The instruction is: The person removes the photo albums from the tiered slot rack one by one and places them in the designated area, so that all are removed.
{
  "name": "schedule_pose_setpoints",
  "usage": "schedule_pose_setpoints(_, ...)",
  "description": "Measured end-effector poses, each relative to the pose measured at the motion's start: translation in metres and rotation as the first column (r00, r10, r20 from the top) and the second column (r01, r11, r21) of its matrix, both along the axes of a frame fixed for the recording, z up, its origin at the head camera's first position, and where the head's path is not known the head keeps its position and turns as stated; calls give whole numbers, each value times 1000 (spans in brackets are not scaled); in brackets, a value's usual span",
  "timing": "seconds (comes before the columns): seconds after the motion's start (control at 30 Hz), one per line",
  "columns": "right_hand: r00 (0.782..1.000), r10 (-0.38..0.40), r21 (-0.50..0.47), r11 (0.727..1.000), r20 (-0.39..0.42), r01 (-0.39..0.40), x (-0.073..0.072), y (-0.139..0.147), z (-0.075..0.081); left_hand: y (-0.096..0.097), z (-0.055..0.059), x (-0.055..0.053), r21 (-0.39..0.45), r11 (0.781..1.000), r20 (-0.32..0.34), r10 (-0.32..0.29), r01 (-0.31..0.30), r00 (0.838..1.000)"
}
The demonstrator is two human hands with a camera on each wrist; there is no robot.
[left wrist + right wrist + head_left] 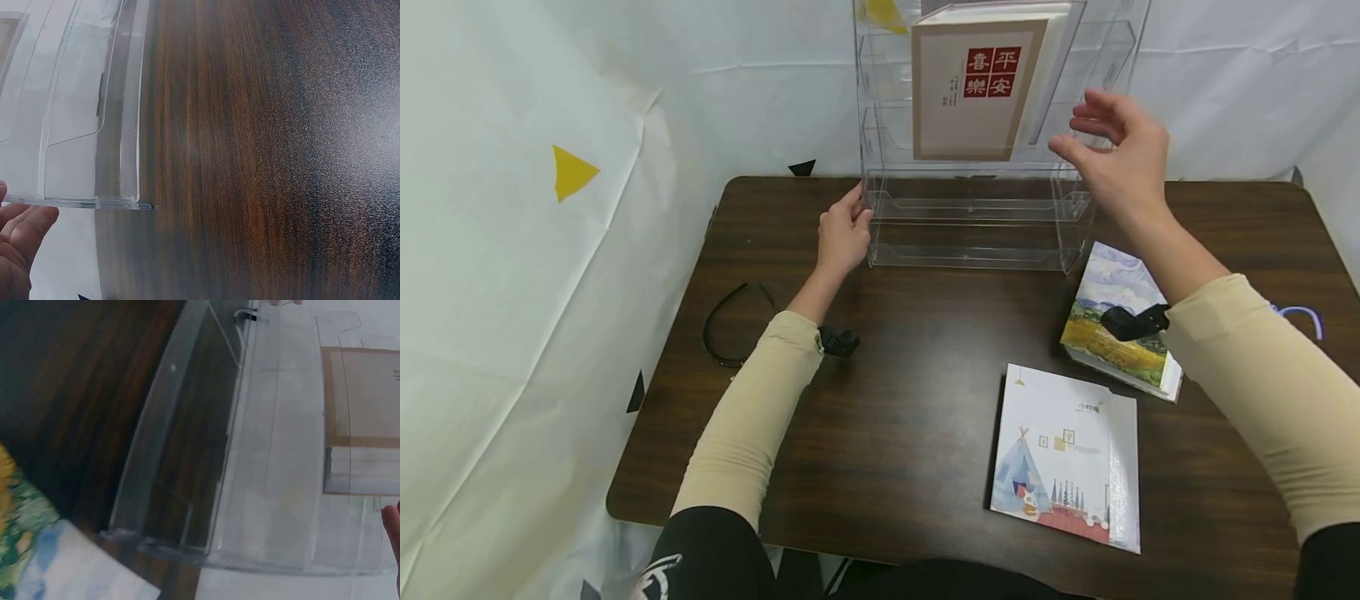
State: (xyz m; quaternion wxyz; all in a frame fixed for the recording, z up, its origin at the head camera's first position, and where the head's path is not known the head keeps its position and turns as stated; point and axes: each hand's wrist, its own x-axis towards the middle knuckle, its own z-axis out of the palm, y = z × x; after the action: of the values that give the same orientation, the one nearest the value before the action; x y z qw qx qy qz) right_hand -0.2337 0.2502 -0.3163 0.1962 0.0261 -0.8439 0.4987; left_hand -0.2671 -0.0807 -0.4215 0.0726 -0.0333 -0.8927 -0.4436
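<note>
Beige book [958, 121], lengthwise upward (cover outward)

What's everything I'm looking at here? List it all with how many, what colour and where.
Rack: 1, clear, table's far side
Beige book: 1, beige with red label, standing in the rack
Painted book: 1, blue, green and yellow, lying on the table at right
White book: 1, white with tent picture, lying nearer the person
Table: 1, dark brown, centre
Black cord: 1, black, table's left
Blue cord: 1, pale blue, table's right
Sheeting: count unclear, white, around the table
Patches: several, yellow or black, on and near the sheeting
Wrist cameras: 2, black, one per wrist
Sleeves: 2, cream, black higher up, on the arms
Left hand: 1, bare, holding the rack's left side
Right hand: 1, bare, near the rack's right side
</note>
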Motion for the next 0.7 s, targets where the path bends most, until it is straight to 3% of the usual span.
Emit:
schedule_pose_setpoints(0.3, 998, -61, 22, 998, 31, 60, -29, -27, 14, -1, -3, -2, 19, 1000, -21, 1, -1, 1000)
schedule_pose_setpoints(0.7, 986, -131, 76, 989, 102, 123, -44, -37, 19, 0, -2, -1, -12, 1000, -17, 4, -4, 1000)
